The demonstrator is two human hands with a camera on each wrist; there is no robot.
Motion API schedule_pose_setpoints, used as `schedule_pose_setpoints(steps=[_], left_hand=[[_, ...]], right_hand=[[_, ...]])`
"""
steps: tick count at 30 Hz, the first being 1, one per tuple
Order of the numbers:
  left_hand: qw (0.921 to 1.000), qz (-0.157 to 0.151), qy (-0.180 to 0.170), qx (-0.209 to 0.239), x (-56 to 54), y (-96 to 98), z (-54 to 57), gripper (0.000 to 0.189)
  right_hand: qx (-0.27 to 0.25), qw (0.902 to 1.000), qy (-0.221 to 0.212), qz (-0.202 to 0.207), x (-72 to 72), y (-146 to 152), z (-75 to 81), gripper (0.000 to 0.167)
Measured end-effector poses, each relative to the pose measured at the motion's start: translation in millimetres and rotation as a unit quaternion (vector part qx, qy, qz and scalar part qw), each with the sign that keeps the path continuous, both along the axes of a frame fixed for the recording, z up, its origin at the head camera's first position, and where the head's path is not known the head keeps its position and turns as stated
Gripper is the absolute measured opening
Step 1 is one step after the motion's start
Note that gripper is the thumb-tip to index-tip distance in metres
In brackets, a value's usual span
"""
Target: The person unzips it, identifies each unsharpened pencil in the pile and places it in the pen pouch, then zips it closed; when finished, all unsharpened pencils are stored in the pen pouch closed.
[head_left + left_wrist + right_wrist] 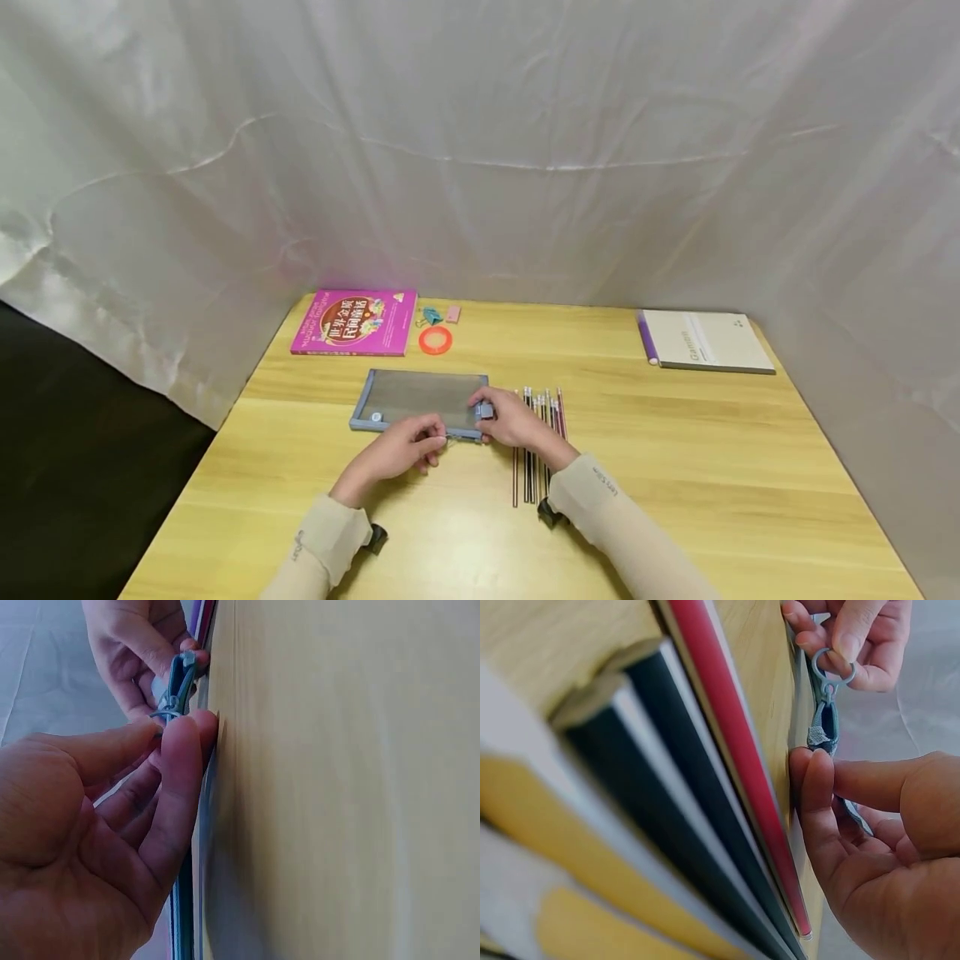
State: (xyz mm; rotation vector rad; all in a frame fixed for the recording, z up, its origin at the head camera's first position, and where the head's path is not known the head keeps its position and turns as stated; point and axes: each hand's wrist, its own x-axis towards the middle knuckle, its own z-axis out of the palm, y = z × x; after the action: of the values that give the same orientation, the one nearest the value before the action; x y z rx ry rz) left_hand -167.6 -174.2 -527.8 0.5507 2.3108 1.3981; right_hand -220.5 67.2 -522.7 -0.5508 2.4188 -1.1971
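Note:
A flat mesh pouch (420, 396) with blue-grey edging lies on the table in the head view. At its near edge my left hand (401, 450) pinches a small blue-grey ring (816, 671) between thumb and forefinger. The ring hangs from the end of the pouch's edging by a small link. My right hand (513, 417) grips the pouch's near right corner, thumb against curled fingers, close to the ring. Beneath the right wrist and forearm lies a row of several pencils (527, 467), partly hidden. Dark, red and yellow pencils loom large in the right wrist view.
Behind the pouch are a pink book (390, 329), a teal binder clip (431, 316), a pink eraser (453, 314) and an orange ring (425, 348). A pale notebook (720, 342) with a purple spine lies at the far right. Grey cloth (525, 225) walls the table's back and sides.

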Motion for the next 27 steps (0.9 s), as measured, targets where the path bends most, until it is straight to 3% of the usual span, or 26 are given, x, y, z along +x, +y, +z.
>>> schedule_pose_setpoints(steps=[6, 18, 27], left_hand=[[0.9999, 0.011, -0.009, 0.007, -3.0, -10.7, 2.3, 0.014], [0.9994, 0.018, 0.026, -0.011, 2.6, -43.9, -0.1, 0.012], [0.9991, 0.037, 0.019, -0.013, 8.7, -69.0, 5.2, 0.012]], right_hand=[[0.0, 1.0, 0.001, -0.001, -3.6, -0.6, 1.5, 0.033], [0.0, 0.9999, -0.01, -0.003, -1.0, -2.9, 0.9, 0.032], [0.001, 1.0, -0.008, 0.0, 0.0, -2.6, 0.8, 0.03]])
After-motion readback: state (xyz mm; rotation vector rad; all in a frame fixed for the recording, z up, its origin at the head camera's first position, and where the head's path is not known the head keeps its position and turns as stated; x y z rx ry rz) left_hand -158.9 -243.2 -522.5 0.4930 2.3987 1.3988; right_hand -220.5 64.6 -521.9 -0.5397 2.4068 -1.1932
